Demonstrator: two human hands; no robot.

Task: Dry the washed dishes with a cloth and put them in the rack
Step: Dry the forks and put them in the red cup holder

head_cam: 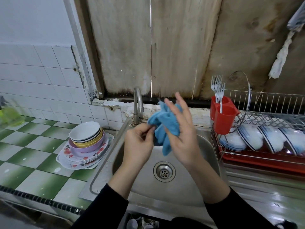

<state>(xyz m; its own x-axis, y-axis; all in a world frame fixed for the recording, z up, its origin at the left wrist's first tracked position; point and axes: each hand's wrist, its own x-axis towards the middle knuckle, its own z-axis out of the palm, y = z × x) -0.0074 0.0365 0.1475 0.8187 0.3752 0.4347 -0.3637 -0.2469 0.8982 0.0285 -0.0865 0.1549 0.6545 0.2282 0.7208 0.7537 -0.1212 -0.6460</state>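
A blue cloth point(162, 128) hangs crumpled above the steel sink point(206, 151). My left hand point(137, 142) pinches its left edge with curled fingers. My right hand point(183, 133) lies against the cloth's right side with its fingers spread and straight. A stack of washed dishes point(85, 144) sits on the green-checked counter left of the sink: a white bowl on top, yellow and purple bowls under it, flowered plates at the bottom. The wire dish rack point(270, 116) stands to the right of the sink, with several blue-and-white bowls point(270, 141) on edge in it.
A red cutlery holder point(222, 118) with forks hangs on the rack's left end, and a glass lid point(239, 96) leans behind it. The tap point(137, 104) rises behind the sink. A green spray bottle point(8, 113) stands at far left. A wooden board wall backs the sink.
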